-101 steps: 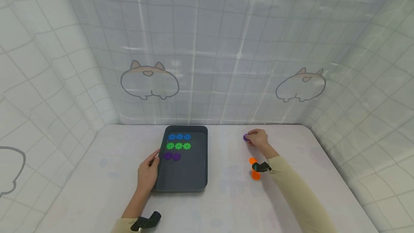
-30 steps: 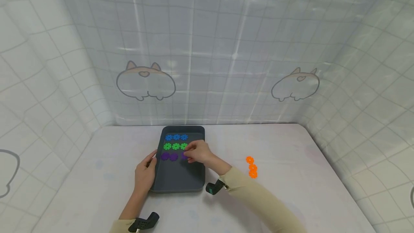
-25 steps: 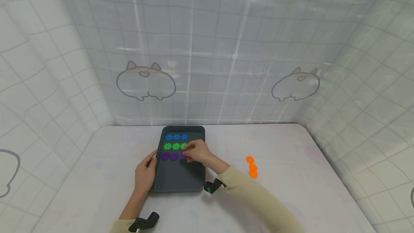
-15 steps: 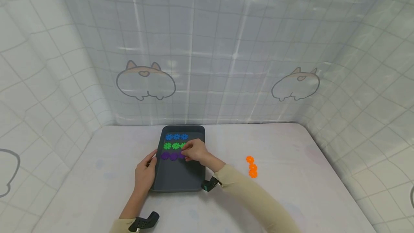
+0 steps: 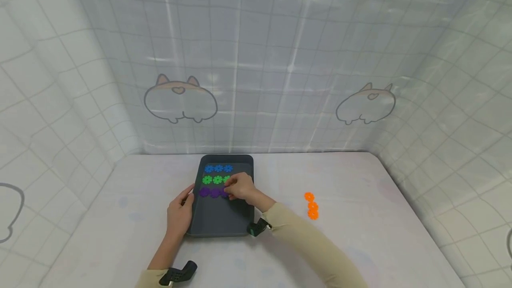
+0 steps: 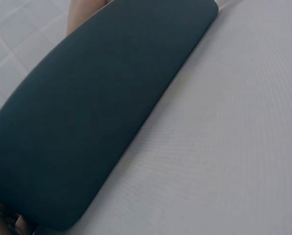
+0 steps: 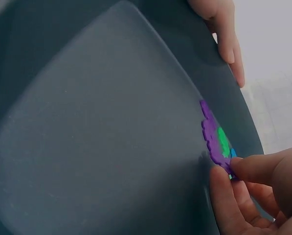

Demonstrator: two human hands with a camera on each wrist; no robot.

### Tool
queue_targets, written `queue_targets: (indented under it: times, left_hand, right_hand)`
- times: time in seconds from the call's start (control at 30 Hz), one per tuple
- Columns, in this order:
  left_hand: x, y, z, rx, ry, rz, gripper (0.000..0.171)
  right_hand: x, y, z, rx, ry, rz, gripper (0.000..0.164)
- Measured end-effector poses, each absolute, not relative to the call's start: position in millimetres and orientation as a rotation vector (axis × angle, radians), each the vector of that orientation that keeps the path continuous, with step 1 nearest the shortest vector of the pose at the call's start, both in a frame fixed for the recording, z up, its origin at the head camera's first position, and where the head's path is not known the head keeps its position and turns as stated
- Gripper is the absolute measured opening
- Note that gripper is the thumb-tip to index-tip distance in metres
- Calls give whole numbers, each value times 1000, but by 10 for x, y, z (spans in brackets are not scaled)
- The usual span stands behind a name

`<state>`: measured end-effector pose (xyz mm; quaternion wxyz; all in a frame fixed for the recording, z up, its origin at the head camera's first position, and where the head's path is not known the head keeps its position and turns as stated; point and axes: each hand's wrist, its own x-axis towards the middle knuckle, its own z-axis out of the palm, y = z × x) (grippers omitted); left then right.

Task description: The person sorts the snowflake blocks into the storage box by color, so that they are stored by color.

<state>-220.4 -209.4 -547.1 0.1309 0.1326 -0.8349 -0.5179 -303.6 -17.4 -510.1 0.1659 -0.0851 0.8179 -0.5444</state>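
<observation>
A dark grey rectangular tray [image 5: 222, 223] lies on the table. My left hand [image 5: 180, 214] grips its left rim. Inside the tray, three blue snowflake discs [image 5: 218, 168] form the far row, and green snowflake discs [image 5: 218, 180] lie in a row below. Nearer me, two purple snowflake discs [image 5: 210, 192] lie side by side. My right hand [image 5: 242, 187] pinches a third purple disc [image 5: 225, 193] at the right end of that row, partly covering it and a green disc. In the right wrist view, thumb and fingertips [image 7: 221, 178] meet at the edge of the purple row.
Three orange snowflake discs [image 5: 313, 206] lie in a line on the white tabletop [image 5: 280, 252], right of the tray. A tiled curtain [image 5: 260, 101] with dog drawings stands behind the table. The left wrist view mostly shows the tray's outer wall [image 6: 97, 98].
From the table's right side, my right hand has carried a purple disc into the tray. It has since edged left, closing the gap to the other purple discs. My left hand stays on the rim.
</observation>
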Motion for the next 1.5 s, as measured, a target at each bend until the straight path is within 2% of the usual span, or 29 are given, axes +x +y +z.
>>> queue_targets:
  times: [0.37,0.7,1.5]
  left_hand:
    - [-2183,-2089,-5464,386,-2424,-1501,37]
    - [-2184,-2078,-5437,395,-2433,-1495,37]
    - [-2191,-2076,-5443,393,-2430,-1503,37]
  right_hand:
    - [-3062,-223,-4956,-209,2305,-1482,10]
    - [-3080,-197,-5053,-211,2312,-1488,12]
    - [-3110,-187,-5150,-272,2476,-1406,5]
